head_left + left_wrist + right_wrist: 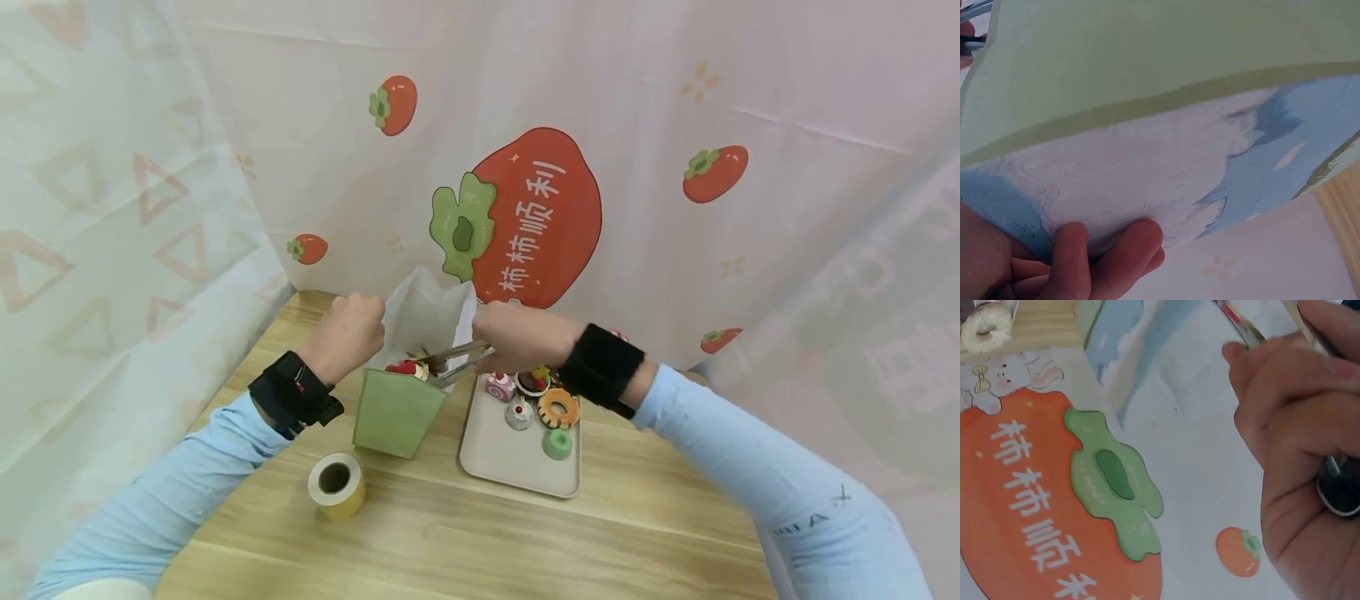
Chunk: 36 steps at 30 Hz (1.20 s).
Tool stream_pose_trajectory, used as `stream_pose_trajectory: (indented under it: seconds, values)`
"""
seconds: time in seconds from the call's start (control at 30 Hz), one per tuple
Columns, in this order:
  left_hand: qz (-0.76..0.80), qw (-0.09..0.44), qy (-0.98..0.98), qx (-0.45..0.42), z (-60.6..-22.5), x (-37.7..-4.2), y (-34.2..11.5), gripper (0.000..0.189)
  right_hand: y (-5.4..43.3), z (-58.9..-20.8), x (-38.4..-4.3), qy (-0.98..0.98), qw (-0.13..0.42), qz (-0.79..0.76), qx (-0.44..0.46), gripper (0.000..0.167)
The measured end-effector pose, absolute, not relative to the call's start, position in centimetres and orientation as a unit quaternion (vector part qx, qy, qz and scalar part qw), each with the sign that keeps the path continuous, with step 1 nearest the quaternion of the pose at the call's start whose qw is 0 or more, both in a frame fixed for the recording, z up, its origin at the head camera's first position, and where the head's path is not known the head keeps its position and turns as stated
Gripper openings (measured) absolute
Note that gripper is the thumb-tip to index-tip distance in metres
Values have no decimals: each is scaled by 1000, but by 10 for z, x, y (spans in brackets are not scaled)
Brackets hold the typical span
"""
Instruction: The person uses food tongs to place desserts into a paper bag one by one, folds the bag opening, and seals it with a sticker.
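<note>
A green paper bag stands on the wooden table with its white inside showing at the open top. At the bag's left upper edge, my left hand grips the paper; in the left wrist view its fingers curl against the blue-and-white printed side. My right hand holds metal tongs, which reach down into the bag's mouth. Beside the tong tips, just inside the front rim, a red and cream toy cake shows, partly hidden by the bag.
Right of the bag, a beige tray bears several toy sweets, among them an orange ring donut and a green piece. A tape roll stands in front of the bag. A printed curtain hangs behind the table.
</note>
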<state>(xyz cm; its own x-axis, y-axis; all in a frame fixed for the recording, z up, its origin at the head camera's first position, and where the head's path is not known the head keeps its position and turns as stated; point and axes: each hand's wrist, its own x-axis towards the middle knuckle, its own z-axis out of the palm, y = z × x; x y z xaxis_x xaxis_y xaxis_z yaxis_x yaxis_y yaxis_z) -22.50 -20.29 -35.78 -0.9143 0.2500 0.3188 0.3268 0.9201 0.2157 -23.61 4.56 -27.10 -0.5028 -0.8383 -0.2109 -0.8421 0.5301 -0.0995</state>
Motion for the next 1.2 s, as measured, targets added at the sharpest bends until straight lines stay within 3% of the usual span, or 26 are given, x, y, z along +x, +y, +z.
stream_pose_trajectory:
  seconds: [0.13, 0.3, 0.37, 0.87, 1.2]
  values:
    - [-138, 151, -966, -156, -358, -225, -202, 32, 22, -263, -249, 857, 163, 66, -485, 16]
    - [-133, 157, -966, -157, -361, -223, -202, 34, -6, -272, -265, 838, 181, 138, -495, 48]
    - [-130, 158, -966, -156, -361, -223, -202, 34, -16, -280, -268, 834, 183, 164, -494, 54]
    - [-121, 165, -966, -161, -359, -221, -194, 29, -46, -349, -281, 838, 201, 161, -481, 41]
    - [-119, 164, -968, -149, -363, -221, -200, 15, -50, -348, -287, 835, 195, 165, -488, 35]
